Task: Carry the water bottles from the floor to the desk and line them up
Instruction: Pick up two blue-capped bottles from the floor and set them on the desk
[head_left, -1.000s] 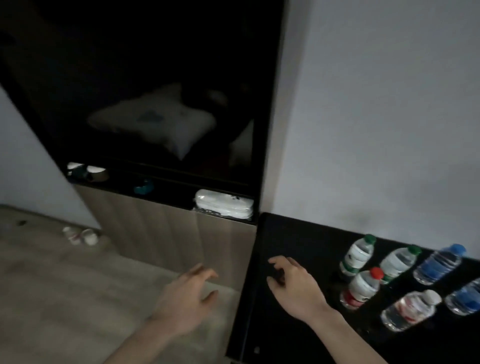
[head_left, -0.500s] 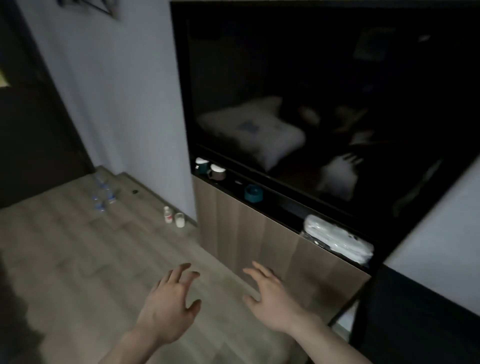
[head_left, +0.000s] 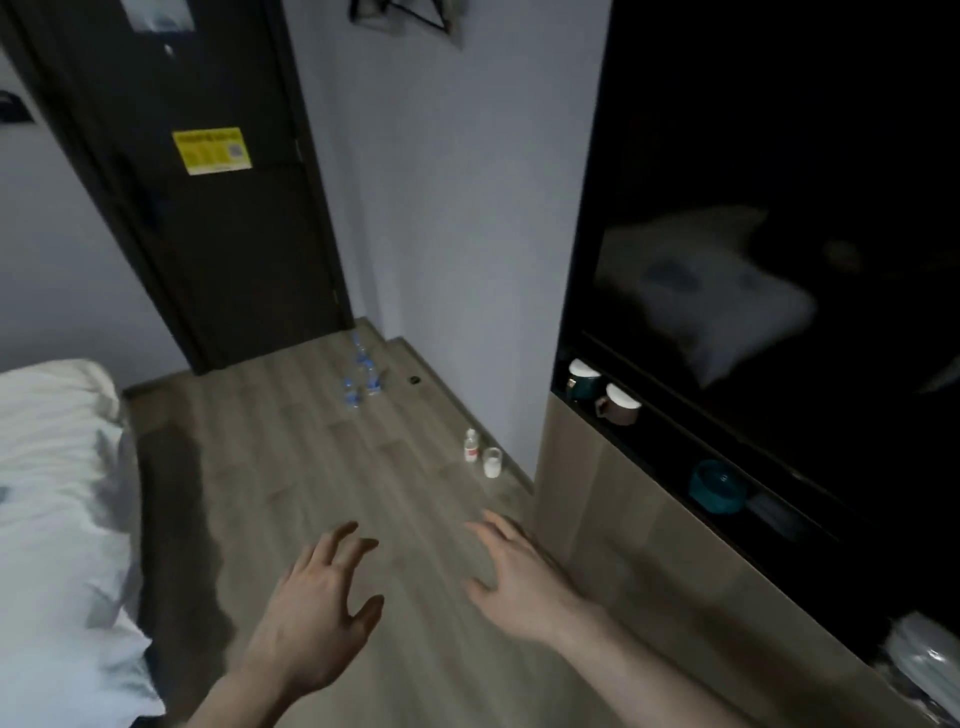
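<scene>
A cluster of small water bottles (head_left: 360, 382) with blue caps and labels stands on the wooden floor (head_left: 270, 467) just in front of the dark door (head_left: 208, 208), well away from the person. Their number cannot be counted for certain in the dim, blurred picture; there look to be four or five. Nearer than the door, close to the corner of the wooden cabinet (head_left: 623, 545), another small bottle with a red label (head_left: 470, 446) stands upright with a short white-capped container (head_left: 492, 462) just beside it; whether that second one is a bottle cannot be told.

The left hand (head_left: 317, 618) and the right hand (head_left: 511, 582) both hover low over the floor, far from the door, fingers spread and slightly bent, holding nothing. Neither touches any bottle.

The desk is not in view, so what is already lined up there cannot be judged from this picture. What can be judged is that bottles remain on the floor, so the carrying is unfinished: both groups are left to fetch.

Further out, a bed with white bedding (head_left: 57, 519) lies to the side opposite the cabinet, a yellow notice (head_left: 212, 150) is stuck on the door, and two mugs (head_left: 602, 392) and a teal bowl (head_left: 717, 486) sit in the cabinet's dark shelf.
</scene>
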